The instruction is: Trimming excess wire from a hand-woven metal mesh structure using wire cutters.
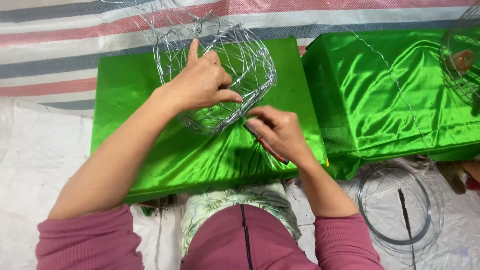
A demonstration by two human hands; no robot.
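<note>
A round basket of woven silver wire [252, 60] lies on a block wrapped in shiny green cloth [140, 95]. My left hand [202, 80] rests on the basket's near rim, thumb and fingers pinching the wire, forefinger pointing up. My right hand [277, 131] sits just below the rim and holds red-handled pliers [270, 149], whose tip meets the wire at the rim. Both sleeves are dusky pink.
A second green-covered block [390, 90] stands to the right, with another wire frame [462, 60] on its far corner. A coil of wire [395, 205] lies on the white sheet at the lower right. A striped mat [60, 40] runs along the back.
</note>
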